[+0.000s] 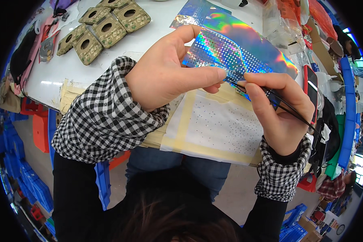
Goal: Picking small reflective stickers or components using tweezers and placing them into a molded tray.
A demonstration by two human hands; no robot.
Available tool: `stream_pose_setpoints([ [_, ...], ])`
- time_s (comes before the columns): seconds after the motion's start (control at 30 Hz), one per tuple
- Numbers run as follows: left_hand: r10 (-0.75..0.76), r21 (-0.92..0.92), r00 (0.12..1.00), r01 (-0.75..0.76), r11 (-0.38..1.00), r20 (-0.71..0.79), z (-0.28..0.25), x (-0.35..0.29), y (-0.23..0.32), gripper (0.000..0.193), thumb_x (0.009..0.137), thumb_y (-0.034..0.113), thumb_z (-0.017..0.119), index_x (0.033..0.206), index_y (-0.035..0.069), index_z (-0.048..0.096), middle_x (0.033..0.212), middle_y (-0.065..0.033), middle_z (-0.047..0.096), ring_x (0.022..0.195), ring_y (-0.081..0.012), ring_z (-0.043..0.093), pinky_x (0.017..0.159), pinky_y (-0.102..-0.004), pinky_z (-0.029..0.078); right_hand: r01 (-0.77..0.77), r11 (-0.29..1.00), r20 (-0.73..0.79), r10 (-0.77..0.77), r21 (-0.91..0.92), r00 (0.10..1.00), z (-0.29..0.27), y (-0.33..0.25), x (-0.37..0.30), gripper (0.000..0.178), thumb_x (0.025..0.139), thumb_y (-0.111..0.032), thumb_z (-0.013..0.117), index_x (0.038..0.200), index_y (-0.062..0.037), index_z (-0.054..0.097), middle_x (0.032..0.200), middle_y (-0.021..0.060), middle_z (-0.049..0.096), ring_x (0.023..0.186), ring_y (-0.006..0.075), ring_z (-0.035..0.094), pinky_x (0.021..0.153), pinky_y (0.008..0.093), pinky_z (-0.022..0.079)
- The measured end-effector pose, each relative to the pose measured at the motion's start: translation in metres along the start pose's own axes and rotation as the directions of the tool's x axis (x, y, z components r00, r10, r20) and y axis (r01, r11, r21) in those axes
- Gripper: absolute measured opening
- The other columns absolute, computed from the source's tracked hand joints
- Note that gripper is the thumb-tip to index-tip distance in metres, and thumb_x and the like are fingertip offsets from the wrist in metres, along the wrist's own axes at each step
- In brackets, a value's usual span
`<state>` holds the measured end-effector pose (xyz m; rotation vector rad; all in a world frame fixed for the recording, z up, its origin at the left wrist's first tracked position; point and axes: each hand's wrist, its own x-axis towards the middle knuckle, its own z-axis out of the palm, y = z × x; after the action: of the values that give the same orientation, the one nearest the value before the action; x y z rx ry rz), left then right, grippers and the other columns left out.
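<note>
Above the desk's point(165, 14) near edge, left fingers point(203, 77) pinch the shiny sheet point(234, 46), best kept taut; right fingers point(280, 82) grip something thin, black point(297, 115).

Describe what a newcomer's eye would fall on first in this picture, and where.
Probably the shiny rainbow-coloured material at upper centre, held in the left hand, with the right hand holding black cord beside it. Next, perhaps, the camouflage pieces with dark openings at upper left. The speckled white sheet below the hands may come third.
</note>
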<state>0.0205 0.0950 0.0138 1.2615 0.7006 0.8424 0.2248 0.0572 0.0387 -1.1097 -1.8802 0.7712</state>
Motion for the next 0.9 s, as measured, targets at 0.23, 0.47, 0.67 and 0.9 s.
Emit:
stream_pose_setpoints([
  [0.23, 0.011, -0.036, 1.000, -0.012, 0.999, -0.016, 0.0012, 0.0000, 0.0012, 0.056, 0.081, 0.009, 0.065, 0.126, -0.003, 0.034, 0.097, -0.0087, 0.060, 0.080, -0.0116, 0.060, 0.071, -0.0238, 0.052, -0.071, 0.997, -0.016, 0.072, 0.044, 0.997, -0.0002, -0.0032, -0.0010, 0.012, 0.080, 0.004, 0.060, 0.092, 0.0064, 0.061, 0.087, 0.0107, 0.064, 0.083, 0.0147, 0.062, 0.078, 0.0242, 0.047],
  [0.47, 0.023, -0.030, 1.000, -0.023, 0.999, 0.001, -0.0011, 0.0003, -0.0027, 0.059, 0.083, 0.008, 0.062, 0.132, 0.000, 0.031, 0.101, -0.0085, 0.060, 0.082, -0.0113, 0.060, 0.071, -0.0237, 0.052, -0.074, 0.997, -0.006, 0.074, 0.030, 0.997, -0.0024, -0.0060, -0.0001, 0.012, 0.080, 0.002, 0.060, 0.092, 0.0062, 0.061, 0.087, 0.0108, 0.065, 0.083, 0.0140, 0.062, 0.078, 0.0239, 0.046],
  [0.67, 0.029, -0.035, 0.999, -0.028, 0.999, 0.017, -0.0016, 0.0005, -0.0022, 0.058, 0.084, 0.009, 0.062, 0.133, 0.001, 0.031, 0.102, -0.0078, 0.059, 0.083, -0.0116, 0.060, 0.072, -0.0240, 0.052, -0.065, 0.997, 0.002, 0.065, 0.043, 0.998, -0.0026, -0.0049, -0.0004, 0.012, 0.081, 0.002, 0.059, 0.092, 0.0056, 0.061, 0.087, 0.0109, 0.065, 0.083, 0.0135, 0.061, 0.078, 0.0242, 0.046],
  [0.9, 0.015, -0.087, 0.999, -0.018, 0.996, -0.033, 0.0025, 0.0009, 0.0017, 0.046, 0.080, 0.008, 0.065, 0.116, -0.006, 0.040, 0.094, -0.0106, 0.061, 0.080, -0.0141, 0.060, 0.073, -0.0258, 0.052, -0.074, 0.994, 0.004, 0.074, 0.082, 0.997, -0.0053, -0.0019, -0.0019, 0.012, 0.082, 0.003, 0.056, 0.093, 0.0063, 0.059, 0.090, 0.0120, 0.064, 0.085, 0.0156, 0.062, 0.080, 0.0250, 0.047],
])
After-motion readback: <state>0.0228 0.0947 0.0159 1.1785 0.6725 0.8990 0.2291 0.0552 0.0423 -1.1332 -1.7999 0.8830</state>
